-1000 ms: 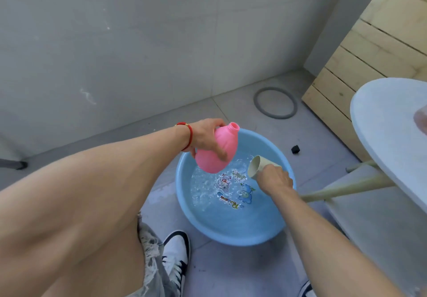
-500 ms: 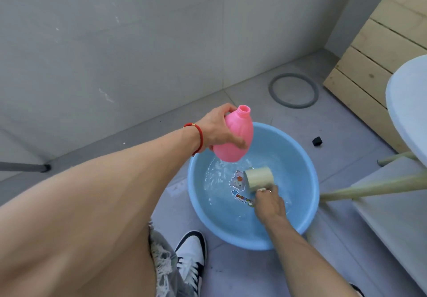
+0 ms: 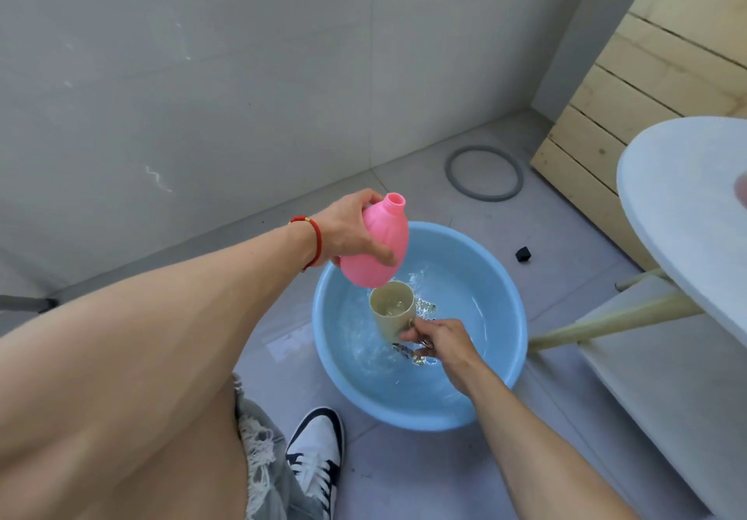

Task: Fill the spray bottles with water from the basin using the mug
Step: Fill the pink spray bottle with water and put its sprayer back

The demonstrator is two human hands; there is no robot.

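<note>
The left hand (image 3: 347,232) gripped a capless pink spray bottle (image 3: 378,246) tilted above the blue basin (image 3: 505,277) on the floor. The right hand (image 3: 438,343) held a beige mug (image 3: 393,313) of water just below. The bottle's narrow neck risked spilling water when pouring.

Grey ring (image 3: 484,172) on tiled floor (image 3: 412,475), small black cube (image 3: 522,254), white round table (image 3: 687,212), wooden slats (image 3: 646,74)

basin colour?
Light blue basin, with cartoon stickers on the bottom under the water. Head view shows it best.
</note>
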